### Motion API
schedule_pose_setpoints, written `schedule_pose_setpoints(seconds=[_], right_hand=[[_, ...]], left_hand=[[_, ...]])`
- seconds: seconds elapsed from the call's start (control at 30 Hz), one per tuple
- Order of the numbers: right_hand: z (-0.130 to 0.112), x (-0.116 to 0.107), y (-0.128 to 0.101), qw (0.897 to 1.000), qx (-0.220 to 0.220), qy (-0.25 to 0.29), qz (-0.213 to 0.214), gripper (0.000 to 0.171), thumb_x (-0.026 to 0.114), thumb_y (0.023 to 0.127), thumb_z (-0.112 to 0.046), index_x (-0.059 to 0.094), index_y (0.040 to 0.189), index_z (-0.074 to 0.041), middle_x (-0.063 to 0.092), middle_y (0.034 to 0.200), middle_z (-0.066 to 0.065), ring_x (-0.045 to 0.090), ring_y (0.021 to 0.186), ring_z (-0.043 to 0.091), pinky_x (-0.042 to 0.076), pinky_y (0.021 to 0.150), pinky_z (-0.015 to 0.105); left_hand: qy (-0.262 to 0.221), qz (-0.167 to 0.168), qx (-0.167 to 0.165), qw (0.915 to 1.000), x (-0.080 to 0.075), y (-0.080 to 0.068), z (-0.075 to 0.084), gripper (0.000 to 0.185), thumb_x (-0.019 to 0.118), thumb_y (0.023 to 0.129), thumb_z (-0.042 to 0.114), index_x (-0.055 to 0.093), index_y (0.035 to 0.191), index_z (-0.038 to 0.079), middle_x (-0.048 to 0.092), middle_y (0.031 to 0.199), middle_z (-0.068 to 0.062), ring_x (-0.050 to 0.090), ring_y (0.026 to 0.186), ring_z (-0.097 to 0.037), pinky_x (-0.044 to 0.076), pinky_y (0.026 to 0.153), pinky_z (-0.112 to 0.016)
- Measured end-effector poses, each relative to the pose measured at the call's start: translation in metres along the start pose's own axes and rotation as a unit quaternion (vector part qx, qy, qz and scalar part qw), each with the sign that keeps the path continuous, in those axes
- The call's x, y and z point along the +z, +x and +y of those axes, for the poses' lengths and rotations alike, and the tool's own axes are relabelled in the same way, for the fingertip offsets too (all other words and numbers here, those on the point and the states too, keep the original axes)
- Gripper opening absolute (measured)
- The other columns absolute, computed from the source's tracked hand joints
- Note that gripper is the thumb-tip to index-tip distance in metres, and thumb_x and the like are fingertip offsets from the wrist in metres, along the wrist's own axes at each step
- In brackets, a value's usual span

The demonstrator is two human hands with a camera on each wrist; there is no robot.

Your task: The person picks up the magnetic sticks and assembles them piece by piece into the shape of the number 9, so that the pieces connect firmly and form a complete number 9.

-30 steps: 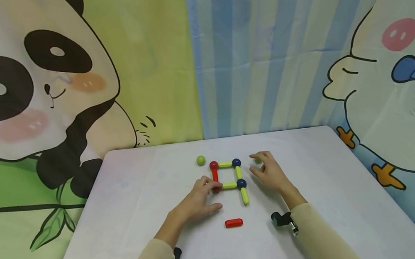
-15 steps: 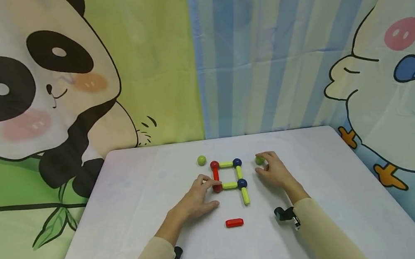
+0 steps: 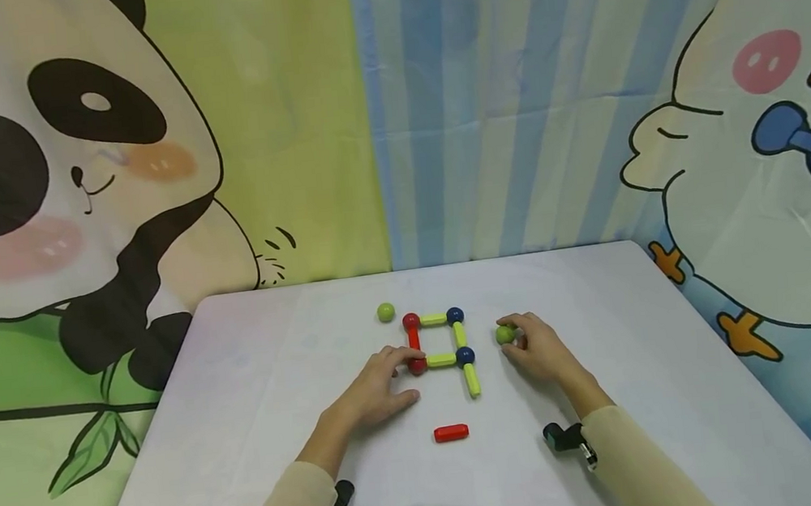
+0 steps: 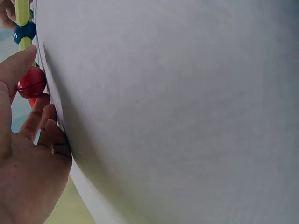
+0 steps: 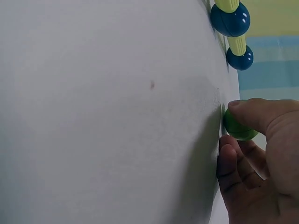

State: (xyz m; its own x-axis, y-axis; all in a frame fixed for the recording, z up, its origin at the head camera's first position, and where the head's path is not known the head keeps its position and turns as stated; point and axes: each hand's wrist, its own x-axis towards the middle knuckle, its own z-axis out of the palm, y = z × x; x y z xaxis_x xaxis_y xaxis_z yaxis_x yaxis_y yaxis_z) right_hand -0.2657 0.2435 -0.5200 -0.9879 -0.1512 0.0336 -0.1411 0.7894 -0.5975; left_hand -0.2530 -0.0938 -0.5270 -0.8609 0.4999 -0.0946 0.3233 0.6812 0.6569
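Observation:
A square of magnetic sticks and balls lies on the table. It has a red stick (image 3: 414, 338), yellow sticks such as the top one (image 3: 433, 319), two blue balls, the lower one (image 3: 465, 355) included, and two red balls. My left hand (image 3: 378, 390) rests its fingertips on the lower red ball (image 4: 32, 83), thumb held apart from it. To the right of the square, my right hand (image 3: 542, 347) pinches a green ball (image 3: 505, 335) between thumb and fingers. One yellow stick (image 3: 472, 381) extends toward me from the lower blue ball.
A loose red stick (image 3: 451, 433) lies nearer me, below the square. Another green ball (image 3: 385, 312) sits at the back left of it. The white table (image 3: 240, 367) ends at a printed curtain (image 3: 466, 117) behind.
My right hand has closed on the green ball and drawn it slightly toward me. My left hand stays at the lower red ball. The view has shifted a little.

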Motion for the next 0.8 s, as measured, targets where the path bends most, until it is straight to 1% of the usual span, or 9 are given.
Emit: schedule_pose_setpoints(seconds=[0.2,0.3,0.43,0.6,0.7,0.8], right_hand=[[0.000,-0.001,-0.017,1.000,-0.015,-0.002,0.000,0.041,0.073,0.095,-0.014,0.063,0.134,-0.012,0.060,0.107,0.007,0.050,0.079,0.016,0.043,0.068,0.031],[-0.001,-0.001,-0.025,1.000,-0.016,0.001,-0.005,0.041,0.074,0.094,-0.014,0.063,0.133,-0.013,0.061,0.108,0.005,0.050,0.080,0.016,0.044,0.068,0.030],[-0.003,0.000,-0.036,1.000,-0.016,0.011,-0.012,0.041,0.074,0.094,-0.014,0.064,0.133,-0.014,0.062,0.113,0.003,0.051,0.081,0.015,0.045,0.068,0.028],[-0.006,0.001,-0.049,0.999,-0.021,0.018,-0.019,0.041,0.075,0.094,-0.015,0.064,0.133,-0.015,0.063,0.113,0.001,0.052,0.081,0.013,0.046,0.068,0.026],[-0.008,0.001,-0.057,0.999,-0.025,0.029,-0.024,0.041,0.075,0.094,-0.016,0.064,0.132,-0.014,0.063,0.112,0.000,0.052,0.081,0.012,0.046,0.067,0.025],[-0.011,0.004,-0.062,0.998,-0.034,0.043,-0.027,0.040,0.075,0.094,-0.017,0.064,0.132,-0.013,0.064,0.112,0.000,0.053,0.081,0.012,0.047,0.068,0.025]], left_hand=[[-0.006,-0.004,0.001,1.0000,-0.001,0.001,0.000,0.060,0.076,0.093,0.031,0.048,0.146,0.040,0.053,0.136,0.007,0.052,0.121,-0.018,0.049,0.105,-0.044],[-0.006,-0.002,0.005,1.0000,-0.002,0.002,0.000,0.058,0.075,0.095,0.030,0.049,0.145,0.040,0.053,0.135,0.007,0.053,0.121,-0.018,0.048,0.105,-0.044],[-0.008,0.004,0.011,0.9999,-0.002,0.001,0.000,0.051,0.069,0.099,0.027,0.049,0.144,0.041,0.054,0.134,0.006,0.053,0.121,-0.018,0.048,0.105,-0.044],[-0.010,0.013,0.005,0.9999,0.001,0.004,0.000,0.042,0.060,0.104,0.024,0.051,0.142,0.042,0.055,0.129,0.007,0.053,0.114,-0.016,0.049,0.102,-0.041],[-0.002,0.012,0.002,0.9999,0.001,0.006,0.002,0.040,0.061,0.104,0.024,0.051,0.140,0.040,0.053,0.129,0.006,0.052,0.116,-0.016,0.049,0.103,-0.042],[0.018,0.015,-0.003,0.9997,-0.001,0.009,0.007,0.040,0.066,0.101,0.026,0.052,0.136,0.038,0.046,0.133,0.004,0.052,0.120,-0.018,0.048,0.107,-0.044]])
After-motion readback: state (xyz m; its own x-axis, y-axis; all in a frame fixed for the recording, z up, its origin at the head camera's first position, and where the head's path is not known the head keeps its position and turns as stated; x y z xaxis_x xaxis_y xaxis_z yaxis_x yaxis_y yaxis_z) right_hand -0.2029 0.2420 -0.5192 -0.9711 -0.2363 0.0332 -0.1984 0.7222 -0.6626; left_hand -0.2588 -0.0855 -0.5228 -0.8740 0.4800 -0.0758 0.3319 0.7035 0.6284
